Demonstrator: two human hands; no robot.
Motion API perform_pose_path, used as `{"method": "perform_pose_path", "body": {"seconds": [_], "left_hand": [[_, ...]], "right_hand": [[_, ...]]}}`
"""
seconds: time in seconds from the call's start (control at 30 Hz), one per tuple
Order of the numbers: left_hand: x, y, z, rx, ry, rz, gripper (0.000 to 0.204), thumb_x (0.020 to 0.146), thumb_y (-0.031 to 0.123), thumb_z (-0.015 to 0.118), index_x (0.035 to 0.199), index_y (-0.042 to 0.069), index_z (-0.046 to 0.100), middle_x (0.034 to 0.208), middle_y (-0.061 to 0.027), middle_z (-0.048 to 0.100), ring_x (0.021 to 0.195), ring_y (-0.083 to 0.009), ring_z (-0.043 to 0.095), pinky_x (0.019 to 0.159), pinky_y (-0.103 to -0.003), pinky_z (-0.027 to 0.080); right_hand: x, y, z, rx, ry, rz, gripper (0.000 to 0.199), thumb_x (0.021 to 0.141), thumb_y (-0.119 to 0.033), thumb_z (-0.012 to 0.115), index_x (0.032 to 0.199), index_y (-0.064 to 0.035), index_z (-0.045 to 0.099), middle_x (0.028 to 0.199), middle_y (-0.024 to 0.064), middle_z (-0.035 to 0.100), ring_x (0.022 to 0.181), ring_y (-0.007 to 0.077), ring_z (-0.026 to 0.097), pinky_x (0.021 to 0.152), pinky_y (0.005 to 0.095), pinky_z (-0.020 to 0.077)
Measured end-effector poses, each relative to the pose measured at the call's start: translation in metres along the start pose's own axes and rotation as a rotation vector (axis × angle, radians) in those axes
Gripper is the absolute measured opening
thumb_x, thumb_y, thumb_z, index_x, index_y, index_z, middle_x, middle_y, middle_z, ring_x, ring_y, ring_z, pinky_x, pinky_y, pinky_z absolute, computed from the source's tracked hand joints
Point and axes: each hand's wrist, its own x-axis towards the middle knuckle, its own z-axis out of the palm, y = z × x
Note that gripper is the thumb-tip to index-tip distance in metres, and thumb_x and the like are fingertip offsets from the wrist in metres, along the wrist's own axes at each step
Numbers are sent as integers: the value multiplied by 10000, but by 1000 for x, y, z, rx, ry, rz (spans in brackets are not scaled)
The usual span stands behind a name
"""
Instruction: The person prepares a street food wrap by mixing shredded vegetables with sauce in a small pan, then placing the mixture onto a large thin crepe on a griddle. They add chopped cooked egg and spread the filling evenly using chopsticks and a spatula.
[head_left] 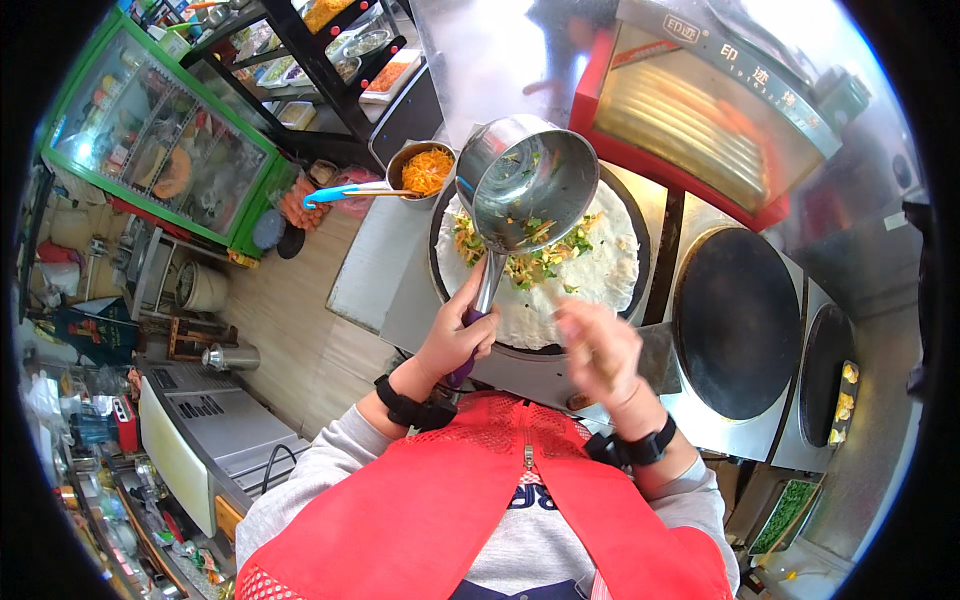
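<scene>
My left hand (458,335) is wrapped round the handle of a steel saucepan (540,180), metal near the pan and purple at the end. Tilted over the griddle, the pan has bits of food clinging inside. Below it a pale flatbread (600,285) covers most of a round black griddle (437,260). Chopped green and yellow filling (535,268) lies across the flatbread's middle. My right hand (605,350), smeared by motion, hovers over the flatbread's near right edge. Its fingers are closed; what they hold is too blurred to make out.
A pot of shredded orange food (427,172) with a blue-handled utensil (345,193) stands left of the saucepan. To the right are a red-framed glass warmer (690,110) and another black griddle (738,320). A green-framed display fridge (160,140) stands far left.
</scene>
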Motion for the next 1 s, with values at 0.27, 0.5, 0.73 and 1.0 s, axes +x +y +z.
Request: {"method": "perform_pose_path", "body": {"seconds": [0.27,0.5,0.73,1.0], "left_hand": [[1,-9,1,165,10,49,784,916,-32,509,1569,193,138,829,20,508,527,-40,456,476,-219,403],[8,-15,0,517,103,240,749,876,-23,552,1544,101,235,820,-3,534,661,-67,452,641,-223,430],[14,-17,-3,517,128,335,726,879,-18,565,1529,52,248,850,-24,548,705,-74,470,689,-220,436],[24,-20,-3,412,58,333,779,919,-69,500,1568,159,133,915,-5,533,564,-39,449,497,-218,406]], "right_hand": [[2,25,-1,144,204,227,26,887,33,568,906,28,585,888,170,684,725,227,688,637,313,560],[8,65,-18,729,663,820,183,995,-178,548,980,3,528,834,181,670,671,236,690,595,301,581],[6,99,-12,957,824,669,160,926,-110,653,930,-67,498,787,137,656,569,199,631,554,287,536],[-16,111,6,1139,779,749,164,959,-143,618,825,-86,544,729,72,628,579,143,586,536,224,477]]}}
